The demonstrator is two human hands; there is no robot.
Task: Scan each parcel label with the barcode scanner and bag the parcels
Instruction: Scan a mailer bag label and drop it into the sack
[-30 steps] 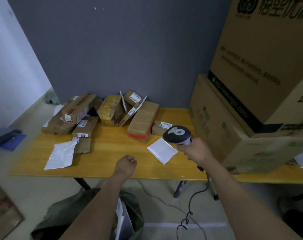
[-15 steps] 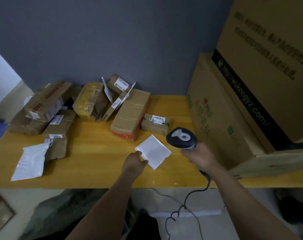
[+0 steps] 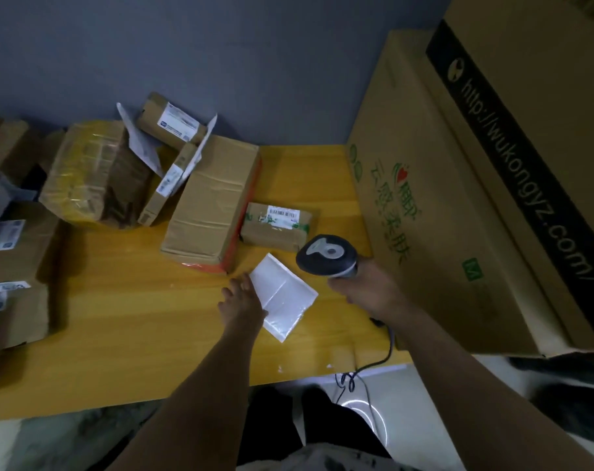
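A flat white parcel (image 3: 285,295) lies on the yellow table (image 3: 125,311), blank side up. My left hand (image 3: 243,302) rests on its left edge with fingers spread, touching it. My right hand (image 3: 365,288) grips the handle of a dark barcode scanner (image 3: 326,254), whose head sits just right of the white parcel. Behind it lies a small brown parcel (image 3: 276,226) with a barcode label facing up. A long taped carton (image 3: 210,202) stands left of that one.
Several more brown parcels (image 3: 95,175) are piled at the back left against the grey wall, and labelled ones (image 3: 15,253) reach the left edge. Two huge cardboard boxes (image 3: 458,185) fill the table's right side. The scanner cable (image 3: 383,355) hangs over the front edge.
My head has moved closer and to the right. My left hand reached forward onto the white parcel's left edge. The scanner in my right hand stayed beside it.
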